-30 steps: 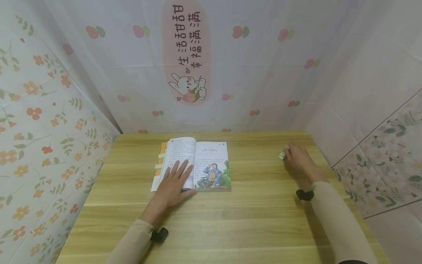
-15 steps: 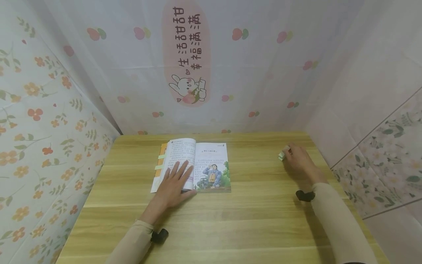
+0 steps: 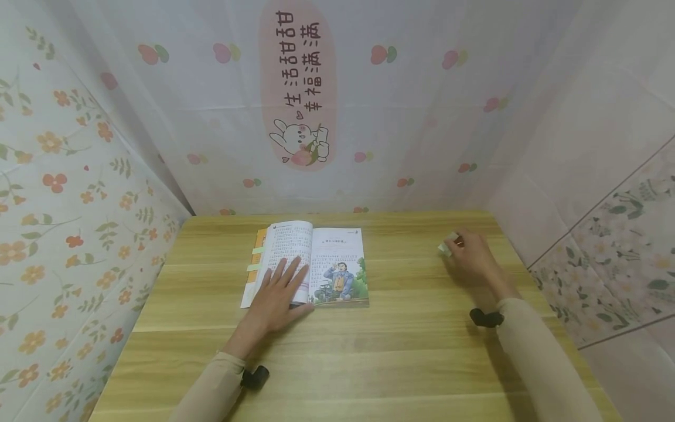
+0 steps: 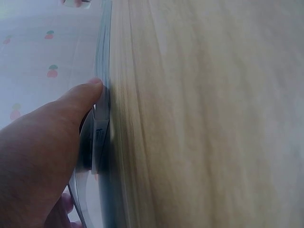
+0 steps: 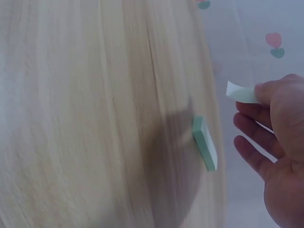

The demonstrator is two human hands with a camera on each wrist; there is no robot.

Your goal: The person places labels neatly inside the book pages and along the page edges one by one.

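An open book (image 3: 337, 246) with a picture on its right page lies on the table. My left hand (image 3: 276, 299) rests on its left page, fingers spread and straight. In the left wrist view the thumb (image 4: 78, 102) lies against the edge of the book (image 4: 102, 61). My right hand (image 3: 476, 255) is over the right part of the table. Between thumb and index finger it pinches a pale green sticky note (image 5: 241, 93), which curls at its free end. Below the hand, apart from it, a green sticky note pad (image 5: 205, 143) lies on the table.
Two pale green sticky tabs (image 3: 255, 268) stick out at the book's left side, over an orange cover (image 3: 261, 235). The wooden table (image 3: 369, 363) meets a patterned cloth (image 3: 211, 117) at the back. Floral cloths hang on both sides.
My right hand has pulled slightly back and left with the sticky note, which now shows apart from the pad. The left hand stays in place on the book.
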